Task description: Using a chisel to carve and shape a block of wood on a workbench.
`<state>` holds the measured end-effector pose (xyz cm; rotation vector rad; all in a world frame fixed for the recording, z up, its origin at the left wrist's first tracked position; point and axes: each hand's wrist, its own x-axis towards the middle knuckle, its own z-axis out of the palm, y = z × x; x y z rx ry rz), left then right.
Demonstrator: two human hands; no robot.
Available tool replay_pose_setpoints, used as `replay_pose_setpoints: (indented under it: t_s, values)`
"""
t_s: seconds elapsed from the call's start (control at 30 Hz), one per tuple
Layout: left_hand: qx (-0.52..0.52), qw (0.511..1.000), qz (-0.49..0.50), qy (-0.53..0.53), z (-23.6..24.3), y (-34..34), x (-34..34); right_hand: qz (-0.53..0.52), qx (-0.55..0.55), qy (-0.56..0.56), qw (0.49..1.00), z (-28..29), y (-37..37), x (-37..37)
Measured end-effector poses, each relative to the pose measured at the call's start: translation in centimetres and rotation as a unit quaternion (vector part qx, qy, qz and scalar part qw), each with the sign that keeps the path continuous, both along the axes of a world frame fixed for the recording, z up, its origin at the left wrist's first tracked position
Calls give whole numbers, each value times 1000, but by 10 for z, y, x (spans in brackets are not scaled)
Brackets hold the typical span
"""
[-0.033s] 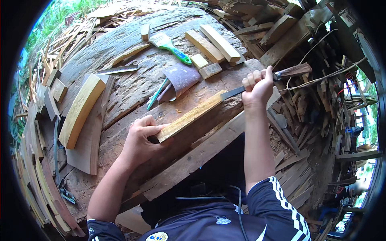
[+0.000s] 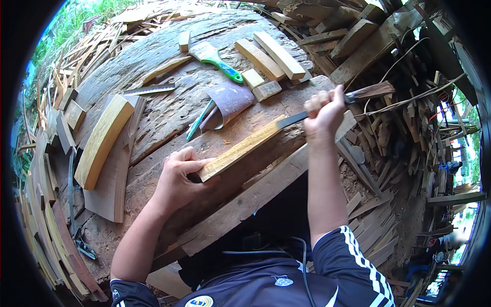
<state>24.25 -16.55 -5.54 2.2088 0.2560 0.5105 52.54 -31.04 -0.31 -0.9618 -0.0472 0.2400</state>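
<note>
My left hand [image 2: 179, 173] is closed around the near-left end of a narrow yellowish wood strip [image 2: 243, 149], its thumb along the top and its other fingers partly hidden. The strip slants over the worn bench [image 2: 153, 123]. In a fist, my right hand [image 2: 327, 111] grips the metal blade of a chisel [image 2: 294, 119], whose rough wooden handle sticks out to the right beyond the fist. The blade's tip meets the strip's far-right end. Just beyond the strip, a curled sheet of sandpaper [image 2: 232, 102] lies against some thin green-edged items.
Behind the sandpaper are a green-handled paintbrush [image 2: 220, 62] and several wood blocks [image 2: 263, 59]. A saw blade [image 2: 151, 89] and a curved wood piece [image 2: 105, 140] lie to the left. A clamp-like metal tool [image 2: 84, 245] is at the lower left. Scrap wood [image 2: 404, 112] fills the right side.
My right hand has shifted slightly left with the chisel, its blade tip now a little farther over the strip's end. My left hand and the strip stay put.
</note>
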Motion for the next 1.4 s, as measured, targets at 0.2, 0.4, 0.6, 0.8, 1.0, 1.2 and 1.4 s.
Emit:
replay_pose_setpoints:
  t_s: [0.2, 0.4, 0.6, 0.8, 1.0, 1.2, 1.4]
  values:
    - [-11, 1000, 11, 10, -4, 5, -10, 83, 27, 28, 996, 2, 25, -44]
    - [-25, 1000, 1, 8, 4, -1, 1, -35, 22, 7, 999, 3, -7, -11]
    - [-16, 1000, 14, 19, -1, 4, -9, 28, 36, 20, 999, 6, 10, -34]
    - [-8, 1000, 5, 11, 3, 0, -1, -2, 44, 6, 999, -2, 1, -26]
    - [-10, 1000, 8, 17, -2, 5, -7, 26, -1, -13, 1000, 6, 9, -32]
    - [-16, 1000, -3, 18, 0, 1, -1, 45, 40, 15, 998, -8, 15, -48]
    - [-16, 1000, 12, 24, 0, 4, -9, 46, 10, -14, 999, 8, 17, -45]
